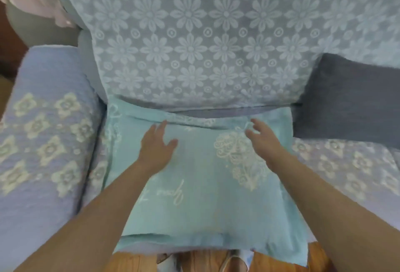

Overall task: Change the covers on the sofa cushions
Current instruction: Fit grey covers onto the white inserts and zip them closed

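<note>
Both hands over a pale turquoise cushion cover with white lace print, spread on the sofa seat.
Left hand lies flat, fingers straight; right hand hovers loosely open, holding nothing.

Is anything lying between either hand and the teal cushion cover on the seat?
Nothing visible. The left hand lies open on the teal cushion cover, and the right hand hovers open at its far edge; no other object sits between them.

Teal cover with white lace print; dark grey-blue cushion.
</note>
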{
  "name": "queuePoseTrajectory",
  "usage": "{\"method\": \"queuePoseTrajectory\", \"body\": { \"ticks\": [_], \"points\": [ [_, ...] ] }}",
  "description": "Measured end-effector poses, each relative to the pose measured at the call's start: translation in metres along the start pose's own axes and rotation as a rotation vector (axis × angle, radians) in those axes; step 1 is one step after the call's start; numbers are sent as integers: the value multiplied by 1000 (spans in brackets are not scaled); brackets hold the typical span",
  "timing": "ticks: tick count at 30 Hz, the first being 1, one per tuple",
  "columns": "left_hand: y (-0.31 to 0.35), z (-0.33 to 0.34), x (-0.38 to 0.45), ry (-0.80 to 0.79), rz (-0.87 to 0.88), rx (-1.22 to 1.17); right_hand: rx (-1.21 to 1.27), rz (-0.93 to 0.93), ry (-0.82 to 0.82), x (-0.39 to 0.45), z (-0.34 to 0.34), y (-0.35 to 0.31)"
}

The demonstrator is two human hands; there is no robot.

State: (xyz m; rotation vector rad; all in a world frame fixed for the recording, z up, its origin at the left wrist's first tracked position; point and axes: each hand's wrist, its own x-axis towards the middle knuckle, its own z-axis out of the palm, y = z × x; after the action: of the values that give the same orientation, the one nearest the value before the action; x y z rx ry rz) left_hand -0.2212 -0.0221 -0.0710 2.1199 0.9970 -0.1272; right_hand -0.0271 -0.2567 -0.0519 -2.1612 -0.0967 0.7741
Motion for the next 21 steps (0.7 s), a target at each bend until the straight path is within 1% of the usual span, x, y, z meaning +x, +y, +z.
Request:
{"method": "queuePoseTrajectory", "body": {
  "ticks": [1,2,3,5,7,8,9,10,11,12,13,14,15,16,17,18,19,20,21],
  "points": [
    [-23,32,-20,-82,30,222,-185,-50,-44,-10,22,22],
    [-46,60,-34,-109,90,399,-294,-104,-72,-27,44,33],
    [-62,80,-49,-83,145,507,-353,-179,-100,-42,65,42],
    [-74,97,-56,-12,174,524,-432,-408,-106,-72,104,45],
    [-71,107,-50,62,200,532,-445,-679,-73,-97,134,28],
    [-69,109,-46,56,249,531,-446,-799,-101,-107,142,17],
    [-69,118,-41,45,315,489,-463,-906,-154,-105,143,21],
    [-72,127,-36,43,344,454,-551,-969,-186,-89,132,38],
    [-73,132,-31,45,366,450,-702,-937,-187,-59,114,72],
    [-71,127,-29,22,361,574,-883,-798,-186,-22,88,110],
    [-70,122,-29,18,395,707,-1051,-507,-166,14,55,146],
    [-60,118,-31,20,437,743,-1122,-162,-154,42,27,168],
    [-48,113,-31,69,503,756,-1132,68,-174,64,12,178],
    [-39,111,-30,79,499,755,-1088,138,-200,76,9,177],
    [-31,116,-22,79,457,720,-1074,133,-208,78,13,163],
    [-22,113,-18,88,393,683,-1062,125,-165,70,25,147],
    [-19,106,-8,90,354,646,-1016,120,-69,60,38,126],
    [-18,99,1,81,323,605,-931,70,44,50,48,111],
    [-23,88,10,85,274,554,-826,-21,145,39,62,93]
  ]
}}
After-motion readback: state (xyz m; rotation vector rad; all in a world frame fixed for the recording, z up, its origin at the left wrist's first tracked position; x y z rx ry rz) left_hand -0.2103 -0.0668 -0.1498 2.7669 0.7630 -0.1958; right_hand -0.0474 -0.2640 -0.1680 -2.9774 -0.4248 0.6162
